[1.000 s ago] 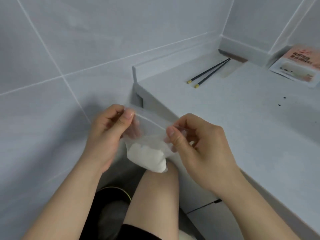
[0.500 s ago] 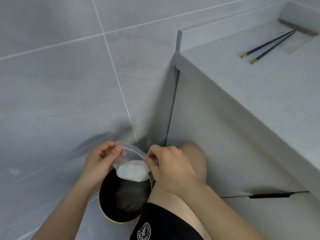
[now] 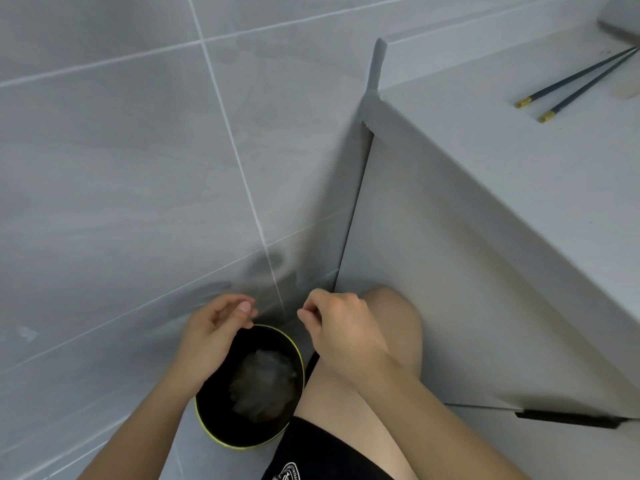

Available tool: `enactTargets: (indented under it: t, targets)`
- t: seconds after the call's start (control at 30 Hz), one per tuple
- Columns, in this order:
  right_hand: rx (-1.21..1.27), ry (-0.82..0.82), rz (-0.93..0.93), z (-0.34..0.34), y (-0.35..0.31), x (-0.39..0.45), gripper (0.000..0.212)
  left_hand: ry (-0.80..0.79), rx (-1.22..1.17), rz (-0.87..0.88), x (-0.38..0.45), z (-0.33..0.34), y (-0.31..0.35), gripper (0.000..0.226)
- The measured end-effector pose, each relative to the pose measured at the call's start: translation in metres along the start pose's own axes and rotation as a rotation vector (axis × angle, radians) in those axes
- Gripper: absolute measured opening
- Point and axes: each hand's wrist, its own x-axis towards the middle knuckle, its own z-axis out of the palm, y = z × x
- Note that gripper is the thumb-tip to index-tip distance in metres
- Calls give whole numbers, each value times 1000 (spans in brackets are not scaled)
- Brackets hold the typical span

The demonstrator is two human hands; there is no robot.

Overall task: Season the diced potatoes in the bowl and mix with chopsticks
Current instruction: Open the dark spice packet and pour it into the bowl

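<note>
A pair of dark chopsticks [image 3: 575, 81] with gold tips lies on the grey counter [image 3: 502, 174] at the upper right, far from both hands. No bowl or potatoes are in view. My left hand [image 3: 211, 337] hovers at the far rim of a black bin [image 3: 207, 424] on the floor, fingers relaxed and apart, holding nothing. My right hand [image 3: 339, 327] is just right of the bin's rim, above my knee, its fingers curled with nothing between them. Crumpled clear plastic [image 3: 263, 382] lies inside the bin.
Grey tiled wall fills the left side. A pale cabinet front [image 3: 450, 289] with a dark handle slot [image 3: 568, 419] stands to the right under the counter. My bare knee [image 3: 394, 317] and black shorts [image 3: 322, 452] are beside the bin.
Both hands pinched a clear bag of white powder and lowered it over the bin. Now the bag is out of my hands and plastic lies in the bin.
</note>
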Motion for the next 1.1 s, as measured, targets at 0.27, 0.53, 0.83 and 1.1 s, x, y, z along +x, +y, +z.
enactTargets:
  t: [0.27, 0.53, 0.83, 1.1]
  targets:
    - [271, 329, -22, -51, 5, -5, 23, -7, 12, 219, -8, 41, 52, 46]
    - [487, 588, -143, -153, -20, -36, 28, -87, -83, 604, -26, 86, 152, 48]
    - [390, 972, -210, -276, -4, -98, 29, -285, -258, 1111, -70, 159, 300, 38]
    - [262, 1257, -30, -362, 64, -168, 30, -458, -321, 1305, -100, 252, 399, 44]
